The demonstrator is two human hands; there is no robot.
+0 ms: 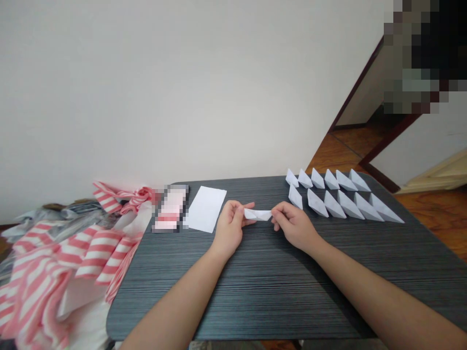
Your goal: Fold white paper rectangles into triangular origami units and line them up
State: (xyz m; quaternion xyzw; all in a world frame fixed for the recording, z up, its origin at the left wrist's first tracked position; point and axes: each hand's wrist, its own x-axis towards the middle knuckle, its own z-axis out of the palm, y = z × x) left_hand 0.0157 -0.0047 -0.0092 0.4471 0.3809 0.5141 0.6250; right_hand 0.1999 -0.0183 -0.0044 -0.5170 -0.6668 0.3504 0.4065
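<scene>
Between my two hands, just above the dark table, is a small folded white paper boat [257, 214]. My left hand [230, 222] pinches its left end, thumb on top and fingers behind. At the other end, the fingertips of my right hand [291, 222] are closed on its right tip. Several finished paper boats [335, 204] stand in two rows beyond my right hand. To the left of my left hand lies a flat white sheet of paper [206, 209].
A phone-like item [170, 209], blurred out, lies at the table's [255, 291] far left. Pink-and-white striped cloth [91, 253] is heaped beside the table's left edge. A pale wall [164, 87] rises behind, with a doorway and wooden floor [350, 146] at the right.
</scene>
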